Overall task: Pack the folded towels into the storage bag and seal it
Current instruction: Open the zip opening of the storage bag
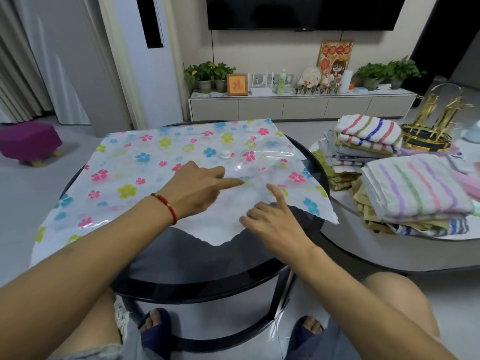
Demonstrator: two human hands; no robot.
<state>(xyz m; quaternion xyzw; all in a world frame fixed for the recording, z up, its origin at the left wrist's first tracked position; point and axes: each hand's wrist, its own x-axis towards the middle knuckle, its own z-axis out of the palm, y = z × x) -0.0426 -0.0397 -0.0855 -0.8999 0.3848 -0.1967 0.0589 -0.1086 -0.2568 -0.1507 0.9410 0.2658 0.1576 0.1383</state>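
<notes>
A flat plastic storage bag (145,162) printed with coloured flowers lies spread over a round black glass table (197,266); a white valve cap (225,153) sits near its middle. My left hand (200,188) rests on the bag's near part, index finger stretched to the right, other fingers curled. My right hand (272,219) lies at the bag's near edge with thumb up and fingers spread on the plastic. Neither hand holds anything. Two stacks of folded striped towels, a near one (415,193) and a far one (368,141), sit on the white table (389,250) to the right.
A gold wire rack (431,126) stands behind the towels. A purple stool (28,141) is on the floor at left. A TV cabinet (301,105) with plants and frames lines the far wall. My knees and slippered feet show below the table.
</notes>
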